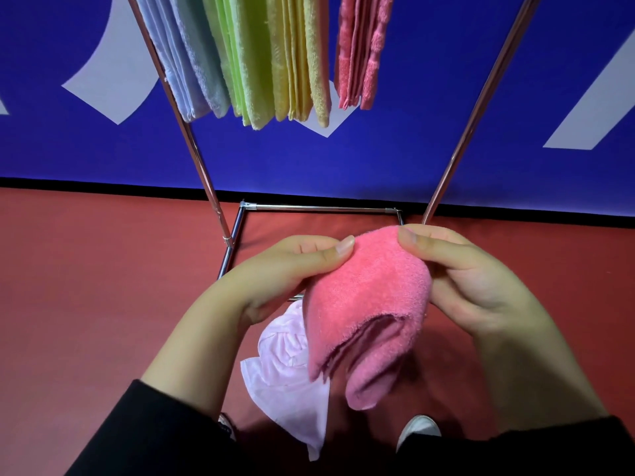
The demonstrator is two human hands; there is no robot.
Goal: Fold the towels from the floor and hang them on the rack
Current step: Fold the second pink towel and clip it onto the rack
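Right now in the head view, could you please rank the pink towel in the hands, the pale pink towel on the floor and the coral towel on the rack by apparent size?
1. Pink towel, though nearest the camera.
2/3. Pale pink towel and coral towel: both partly hidden, unranked.

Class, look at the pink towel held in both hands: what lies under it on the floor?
A crumpled pale pink towel lies on the red floor below the folded pink towel. Its right part is covered by the held towel, so its full extent cannot be seen.
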